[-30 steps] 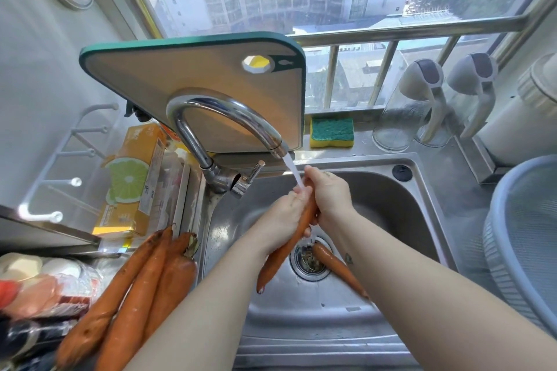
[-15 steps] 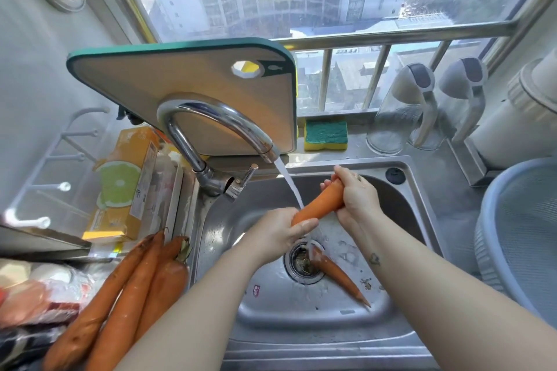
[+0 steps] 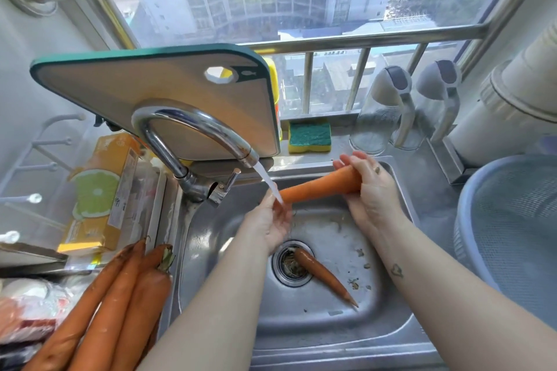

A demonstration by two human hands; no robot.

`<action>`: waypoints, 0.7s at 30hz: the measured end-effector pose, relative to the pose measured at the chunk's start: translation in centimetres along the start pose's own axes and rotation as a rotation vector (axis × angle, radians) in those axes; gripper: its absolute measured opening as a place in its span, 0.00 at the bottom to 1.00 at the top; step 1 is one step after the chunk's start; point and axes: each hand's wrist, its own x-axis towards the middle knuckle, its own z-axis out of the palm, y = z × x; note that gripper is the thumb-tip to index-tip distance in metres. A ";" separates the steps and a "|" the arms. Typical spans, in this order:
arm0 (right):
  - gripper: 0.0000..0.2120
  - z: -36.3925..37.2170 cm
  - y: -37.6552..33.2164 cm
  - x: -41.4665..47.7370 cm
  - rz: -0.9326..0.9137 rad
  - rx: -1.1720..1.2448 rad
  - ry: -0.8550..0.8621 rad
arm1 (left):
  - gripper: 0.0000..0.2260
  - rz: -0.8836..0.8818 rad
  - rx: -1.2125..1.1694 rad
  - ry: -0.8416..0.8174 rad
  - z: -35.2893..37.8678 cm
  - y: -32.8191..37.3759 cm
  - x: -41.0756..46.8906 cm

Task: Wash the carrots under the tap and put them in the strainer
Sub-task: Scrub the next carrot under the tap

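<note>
- Head view, hands: R hand grips the thick end of the held carrot, fingers curled round it w/ the tips showing over the top. I hold it near level so the thin end reaches left into the water stream from the tap.
- L hand sits at the thin end, right under the stream, prob. to rub dirt off. Its back faces me and the fingers are tucked out of sight, so I can't tell if they pinch the tip or just cup it.
- Sink: holds one sink carrot, thick end over the drain, tip pointing to the near right, w/ bits of dirt beside it. The held carrot hangs above the basin so runoff falls in.
- Strainer: far right, well apart from the tap. No carrot shows in the part I can see.
- Counter carrots: a bunch left of the sink, touching each other, within L-hand reach. I judge the task is early, most carrots not yet in the strainer.
</note>
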 end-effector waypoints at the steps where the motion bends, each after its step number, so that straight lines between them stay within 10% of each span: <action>1: 0.07 -0.2 0.0 -0.5 0.015 -0.004 -0.020 | 0.08 0.003 -0.085 0.027 0.5 -0.4 0.2; 9: 0.07 -2.9 0.2 -3.3 0.375 -0.393 -0.175 | 0.20 0.094 -0.479 0.094 1.5 0.0 0.3; 21: 0.16 1.6 4.8 -3.2 0.254 -0.058 -0.190 | 0.06 0.143 -0.482 0.257 -4.2 0.9 -1.4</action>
